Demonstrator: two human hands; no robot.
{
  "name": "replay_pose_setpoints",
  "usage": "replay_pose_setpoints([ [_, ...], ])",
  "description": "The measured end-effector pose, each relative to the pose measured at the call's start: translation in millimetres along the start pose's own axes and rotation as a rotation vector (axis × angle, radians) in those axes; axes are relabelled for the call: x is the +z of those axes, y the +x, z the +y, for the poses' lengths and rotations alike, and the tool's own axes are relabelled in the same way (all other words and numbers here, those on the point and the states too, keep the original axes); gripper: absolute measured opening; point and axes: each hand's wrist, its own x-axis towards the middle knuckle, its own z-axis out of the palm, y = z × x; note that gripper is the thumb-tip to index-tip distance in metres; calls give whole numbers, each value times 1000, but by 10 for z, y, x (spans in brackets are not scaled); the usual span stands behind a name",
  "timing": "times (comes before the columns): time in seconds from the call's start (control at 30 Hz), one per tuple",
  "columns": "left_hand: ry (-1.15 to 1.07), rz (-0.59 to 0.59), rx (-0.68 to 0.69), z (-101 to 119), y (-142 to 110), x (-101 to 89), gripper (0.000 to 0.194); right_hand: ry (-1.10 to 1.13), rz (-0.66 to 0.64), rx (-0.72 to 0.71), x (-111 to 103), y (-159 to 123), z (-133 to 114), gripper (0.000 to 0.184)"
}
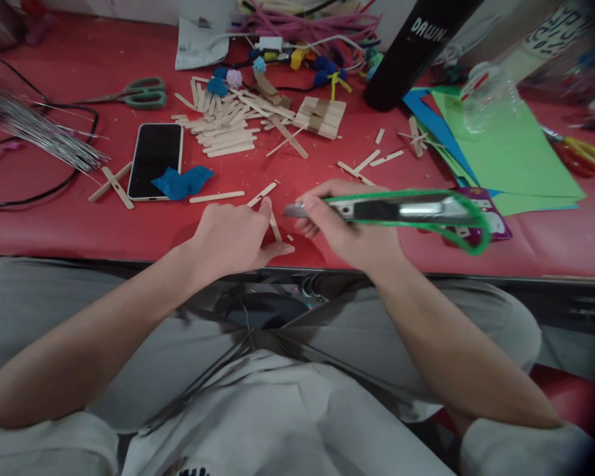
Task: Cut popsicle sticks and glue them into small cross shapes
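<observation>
My right hand (361, 241) is closed around a green utility knife (377, 209), its short blade pointing left just above the table. A green loop trails from the knife's far end. My left hand (233, 238) lies palm down at the table's front edge, its index finger and thumb pressing on a wooden craft stick (276, 227) that shows between them. The other fingers are hidden underneath. Another craft stick (262, 194) slants out past the index finger. A small wood chip (290, 237) lies near the thumb. One more stick (217, 197) lies flat just beyond the left hand.
Behind are a heap of craft sticks (228, 122), a phone (156, 158) with a blue paper shape (181, 182), scissors (146, 93) and metal wires (49, 132). To the right stand a black bottle (411, 56) and green paper sheets (515, 145). The table (69, 228) is red.
</observation>
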Motion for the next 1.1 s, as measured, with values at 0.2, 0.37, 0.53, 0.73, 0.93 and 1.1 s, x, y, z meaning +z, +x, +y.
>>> replay_pose_setpoints([
  [0.2, -106, -89, 49, -216, 33, 17, 90, 287, -5, 62, -62, 57, 97, 17],
  [0.37, -253, -159, 163, -378, 91, 26, 90, 347, -157, 124, -3, 75, 164, 15],
  [0.53, -315, -167, 232, -433, 148, 30, 89, 190, -202, -10, 28, 84, 182, 16],
  [0.73, -322, -197, 169, -438, 173, 8, 84, 198, -128, -54, 43, 73, 233, 6],
  [0.93, -298, -210, 148, -420, 174, -17, 77, 133, -122, -50, 54, 65, 184, 5],
  [1.1, -308, -205, 178, -430, 195, 7, 72, 81, -134, -58, 53, 55, 174, 8],
])
